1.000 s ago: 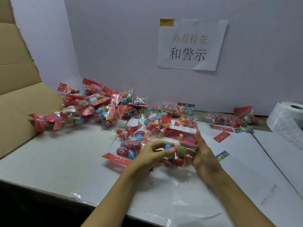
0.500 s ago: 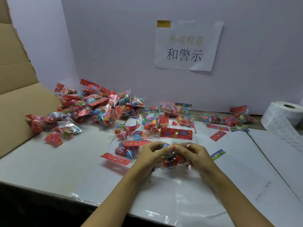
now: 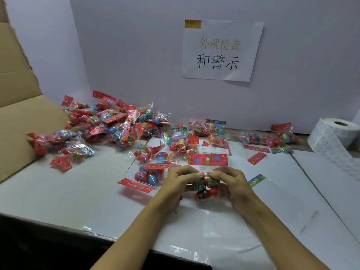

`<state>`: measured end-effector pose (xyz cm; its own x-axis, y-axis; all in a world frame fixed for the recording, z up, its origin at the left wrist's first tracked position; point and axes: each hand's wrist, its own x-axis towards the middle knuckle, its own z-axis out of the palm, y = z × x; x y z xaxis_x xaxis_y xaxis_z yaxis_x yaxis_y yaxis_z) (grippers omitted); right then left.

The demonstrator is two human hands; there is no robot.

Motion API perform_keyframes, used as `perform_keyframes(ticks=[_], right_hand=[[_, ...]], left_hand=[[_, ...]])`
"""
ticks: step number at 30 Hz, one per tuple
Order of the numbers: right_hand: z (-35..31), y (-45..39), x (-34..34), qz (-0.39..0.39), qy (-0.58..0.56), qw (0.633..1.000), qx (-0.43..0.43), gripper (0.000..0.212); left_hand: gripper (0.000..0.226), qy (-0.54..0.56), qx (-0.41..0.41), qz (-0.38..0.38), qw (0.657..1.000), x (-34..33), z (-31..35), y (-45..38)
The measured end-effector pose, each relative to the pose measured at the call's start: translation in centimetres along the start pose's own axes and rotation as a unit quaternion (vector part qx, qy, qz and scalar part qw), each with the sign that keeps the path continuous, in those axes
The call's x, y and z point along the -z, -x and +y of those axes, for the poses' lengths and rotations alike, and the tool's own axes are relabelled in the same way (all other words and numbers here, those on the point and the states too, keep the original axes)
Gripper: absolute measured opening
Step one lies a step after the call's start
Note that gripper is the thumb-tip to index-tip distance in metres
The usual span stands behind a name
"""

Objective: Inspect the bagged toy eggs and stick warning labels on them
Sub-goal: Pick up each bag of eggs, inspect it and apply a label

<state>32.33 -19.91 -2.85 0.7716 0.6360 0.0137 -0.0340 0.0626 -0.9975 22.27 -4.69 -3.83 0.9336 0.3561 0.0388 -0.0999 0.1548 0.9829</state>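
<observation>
At the bench's middle, near its front edge | left hand and right hand both pinch a clear bag of toy eggs | more filled bags heaped toward the back-left corner | label roll at right edge

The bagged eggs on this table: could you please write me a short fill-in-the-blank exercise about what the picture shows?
1. The bag is held by ____ hands.
2. The label roll stands at the table's far ____ side.
3. The biggest pile of bags lies next to the ____ flap on the left.
4. The sign is fixed with a strip of ____ tape.

Missing words: both; right; cardboard; yellow
</observation>
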Motion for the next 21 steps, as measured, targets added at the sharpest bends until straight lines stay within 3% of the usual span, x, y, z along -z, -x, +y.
perform_keyframes(ticks=[7,11,21], right_hand=[[-0.2,0.1,-0.3,0.023,-0.033,0.999,0.011,0.034],[-0.4,0.1,0.0,0.052,-0.06,0.997,0.018,0.023],[-1.2,0.3,0.0,0.079,-0.142,0.987,0.015,0.015]], left_hand=[[0.009,0.005,-0.016,-0.007,1.0,0.0,0.0,0.1],[0.038,0.011,0.006,-0.029,1.0,-0.1,0.0,0.4],[0.046,0.049,0.04,-0.022,0.998,0.1,0.5,0.2]])
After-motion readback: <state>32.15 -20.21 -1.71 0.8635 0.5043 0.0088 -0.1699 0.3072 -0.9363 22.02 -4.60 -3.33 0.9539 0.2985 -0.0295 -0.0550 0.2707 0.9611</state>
